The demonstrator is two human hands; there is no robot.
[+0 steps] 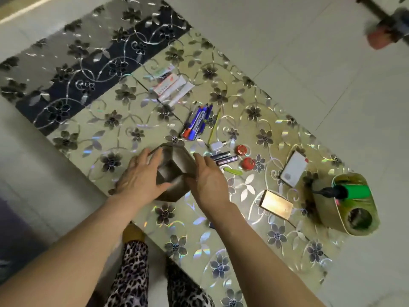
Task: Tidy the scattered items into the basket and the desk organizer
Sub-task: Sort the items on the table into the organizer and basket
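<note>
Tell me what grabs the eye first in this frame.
Both hands, left hand and right hand, flank a brown desk organizer at the table's near edge. Beyond it lie pens and tubes; far right stands an oval basket holding a green roll.

The scene is seen through a single wide-angle view, taken from the person's head and aimed steeply down and forward. The table (199, 229) is laid out diagonally, running from upper left to lower right, with pale floor (309, 52) seen around it. Both forearms are seen entering from the bottom edge, close to the lens. Straight lines are bent toward the edges. The far corners are blurred.
</note>
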